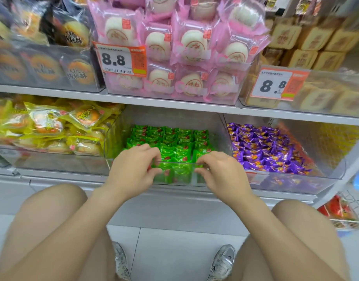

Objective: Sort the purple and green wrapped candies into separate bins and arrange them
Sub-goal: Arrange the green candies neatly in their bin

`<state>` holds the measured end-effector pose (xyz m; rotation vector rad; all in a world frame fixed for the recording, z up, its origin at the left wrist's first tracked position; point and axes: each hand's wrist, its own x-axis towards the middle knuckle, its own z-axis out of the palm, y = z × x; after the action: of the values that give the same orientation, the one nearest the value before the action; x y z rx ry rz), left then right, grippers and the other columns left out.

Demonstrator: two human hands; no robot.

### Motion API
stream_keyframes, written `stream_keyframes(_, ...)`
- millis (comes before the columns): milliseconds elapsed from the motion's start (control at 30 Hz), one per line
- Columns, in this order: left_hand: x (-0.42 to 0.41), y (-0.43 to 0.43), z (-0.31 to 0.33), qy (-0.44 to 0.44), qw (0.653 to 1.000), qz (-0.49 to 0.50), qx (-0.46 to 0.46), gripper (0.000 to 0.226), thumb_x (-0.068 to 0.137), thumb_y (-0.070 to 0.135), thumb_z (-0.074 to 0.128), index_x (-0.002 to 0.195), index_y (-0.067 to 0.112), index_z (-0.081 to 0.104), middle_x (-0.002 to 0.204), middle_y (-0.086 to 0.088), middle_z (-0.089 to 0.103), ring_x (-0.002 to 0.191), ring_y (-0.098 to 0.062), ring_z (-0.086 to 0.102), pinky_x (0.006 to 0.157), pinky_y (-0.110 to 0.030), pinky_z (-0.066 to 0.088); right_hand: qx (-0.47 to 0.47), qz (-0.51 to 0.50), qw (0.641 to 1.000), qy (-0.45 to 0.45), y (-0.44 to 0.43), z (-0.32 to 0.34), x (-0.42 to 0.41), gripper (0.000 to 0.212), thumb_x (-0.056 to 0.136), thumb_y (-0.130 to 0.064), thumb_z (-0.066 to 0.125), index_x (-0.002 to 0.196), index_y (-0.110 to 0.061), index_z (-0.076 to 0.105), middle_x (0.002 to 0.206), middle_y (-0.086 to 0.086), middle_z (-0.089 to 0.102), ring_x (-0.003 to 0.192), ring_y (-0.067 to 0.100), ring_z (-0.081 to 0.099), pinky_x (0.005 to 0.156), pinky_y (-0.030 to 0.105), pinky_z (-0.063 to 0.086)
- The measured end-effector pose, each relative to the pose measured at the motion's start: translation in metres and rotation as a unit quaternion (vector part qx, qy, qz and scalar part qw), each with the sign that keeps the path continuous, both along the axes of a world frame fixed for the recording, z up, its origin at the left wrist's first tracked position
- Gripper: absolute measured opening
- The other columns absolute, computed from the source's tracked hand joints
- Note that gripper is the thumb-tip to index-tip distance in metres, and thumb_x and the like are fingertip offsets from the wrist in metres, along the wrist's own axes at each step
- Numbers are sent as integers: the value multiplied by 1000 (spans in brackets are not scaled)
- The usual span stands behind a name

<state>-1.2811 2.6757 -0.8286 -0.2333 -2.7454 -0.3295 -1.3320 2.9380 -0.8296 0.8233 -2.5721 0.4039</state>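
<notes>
Green wrapped candies (175,141) stand in neat rows inside a clear plastic bin (121,122) on the lower shelf. Purple wrapped candies (263,147) fill the clear bin (336,171) to its right. My left hand (132,169) and my right hand (219,173) are both at the front rim of the green bin. Their fingers curl over the rim and pinch the front row of green candies. The fingertips are partly hidden among the wrappers.
Yellow wrapped pastries (53,126) fill the bin on the left. The upper shelf (174,102) carries pink wrapped buns (186,49), dark and tan packs, and price tags (118,58). A wire basket (344,216) stands at right. My knees and shoes are below.
</notes>
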Motion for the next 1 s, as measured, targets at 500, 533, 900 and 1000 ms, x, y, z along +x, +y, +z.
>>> stream_keyframes(500, -25, 19, -18, -55, 993, 95, 38, 25, 87, 31, 81, 94, 35, 58, 96, 12, 57, 98, -19, 61, 84, -40, 41, -37, -32, 999, 14, -12, -3, -24, 24, 89, -41, 70, 104, -24, 75, 99, -1, 67, 98, 24, 58, 82, 40, 47)
stream_keyframes(533, -24, 20, -17, -61, 993, 88, 49, 22, 87, 32, 80, 96, 36, 59, 96, 12, 57, 99, -19, 60, 84, -41, 42, -90, -84, 991, 50, -9, -1, -27, 28, 87, -37, 69, 110, -21, 73, 103, 3, 63, 99, 26, 54, 82, 41, 46)
stream_keyframes(900, -23, 26, -14, -58, 995, 67, 50, 17, 91, 23, 73, 102, 36, 71, 99, 12, 62, 104, -18, 62, 88, -42, 44, -114, -214, 966, -94, -3, -1, -61, 14, 99, -10, 56, 109, -2, 60, 86, 20, 69, 85, 45, 65, 64, 40, 36)
stream_keyframes(1000, -24, 26, -13, -65, 994, 44, 72, 18, 88, 19, 71, 97, 35, 70, 95, 12, 63, 101, -19, 65, 85, -42, 51, -131, -196, 966, -104, -2, -5, -64, 18, 99, -11, 55, 113, -2, 60, 84, 18, 68, 81, 43, 65, 62, 40, 40)
